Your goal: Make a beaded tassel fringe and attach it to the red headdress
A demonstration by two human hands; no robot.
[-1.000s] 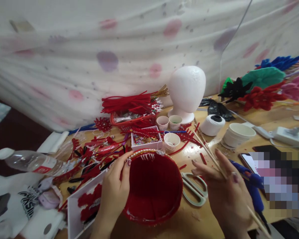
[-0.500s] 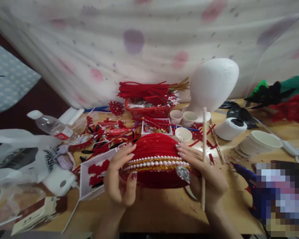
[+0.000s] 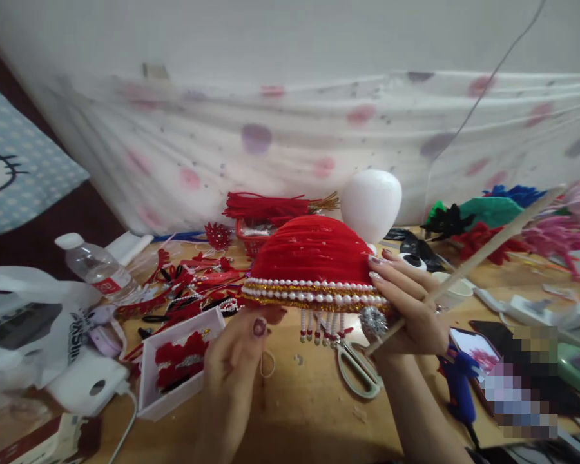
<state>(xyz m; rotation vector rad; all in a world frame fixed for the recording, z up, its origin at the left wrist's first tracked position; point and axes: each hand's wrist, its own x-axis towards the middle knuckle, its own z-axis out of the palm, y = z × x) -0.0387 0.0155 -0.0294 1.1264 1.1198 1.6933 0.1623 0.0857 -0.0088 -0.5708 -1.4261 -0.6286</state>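
Note:
A red pleated cap (image 3: 309, 248), trimmed with rows of pearl beads and gold braid, is held up over the table. A beaded fringe (image 3: 321, 328) hangs below its rim, and a round silver ornament (image 3: 373, 321) sits at its right end. My right hand (image 3: 406, 303) is closed on the right side of the cap, fingertips on the red fabric. A long pale stick (image 3: 493, 248), like a glue stick, slants across that same hand. My left hand (image 3: 236, 354) is at the lower left rim with curled fingers, partly hidden and slightly blurred.
Below the cap lie scissors (image 3: 360, 370). A white box (image 3: 147, 386) with red pieces stands left, near a plastic bottle (image 3: 96, 267). At right are a blue glue gun (image 3: 459, 386), a phone (image 3: 476, 351) and a paper cup (image 3: 452, 290). A white foam head (image 3: 371, 203) stands behind.
The cap has risen and tilted, so its fringe now shows below the rim. My left hand has slid from its side to below the rim. The stick has swung from upright to slanting right.

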